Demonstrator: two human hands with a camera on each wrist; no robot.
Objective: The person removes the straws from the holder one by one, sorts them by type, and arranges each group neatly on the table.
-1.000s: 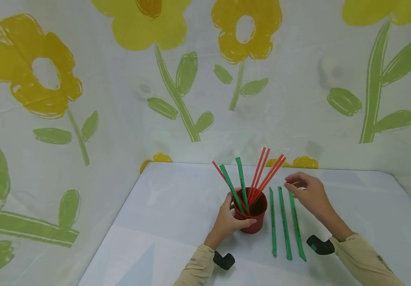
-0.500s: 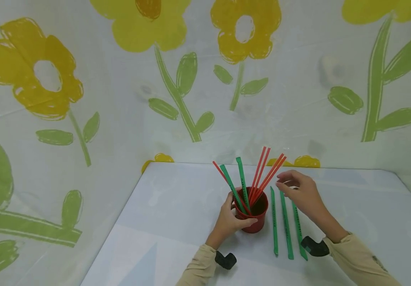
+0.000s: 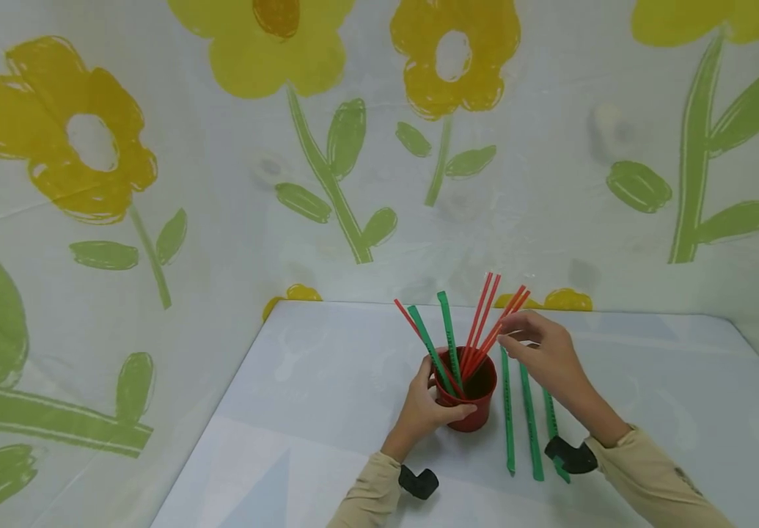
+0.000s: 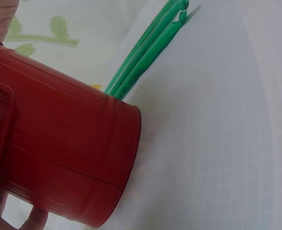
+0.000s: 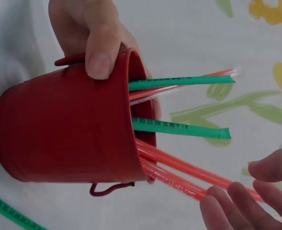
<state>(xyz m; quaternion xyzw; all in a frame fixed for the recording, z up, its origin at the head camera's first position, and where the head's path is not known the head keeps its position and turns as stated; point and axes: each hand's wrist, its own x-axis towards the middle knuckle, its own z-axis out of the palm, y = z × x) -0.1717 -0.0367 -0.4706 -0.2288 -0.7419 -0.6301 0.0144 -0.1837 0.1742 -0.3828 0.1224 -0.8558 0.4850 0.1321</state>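
While your left hand (image 3: 427, 412) gripped the red cup (image 3: 466, 396) near the middle of the white counter (image 3: 326, 381), thumb hooked over the rim, your right hand (image 3: 546, 357) reached at the red straws (image 3: 493, 323) leaning out of it. The right-wrist view showed those fingers (image 5: 236, 203) loosely curled at the straw tips, touching or just short of them; no closed pinch was visible. 2 green straws (image 3: 441, 341) stood in the cup with the red ones, and 3 more green straws (image 3: 527, 422) lay side by side on the counter just right of the cup, partly under your right forearm. Judging by their look, the straws were thin, light and smooth, likely to flex or slide if taken at the very tip, so a pinch lower on the shaft, nearer the rim, looked the surer hold. The cup seemed stiff plastic, light enough to tip unless steadied. A flowered cloth (image 3: 221, 147) hung behind.
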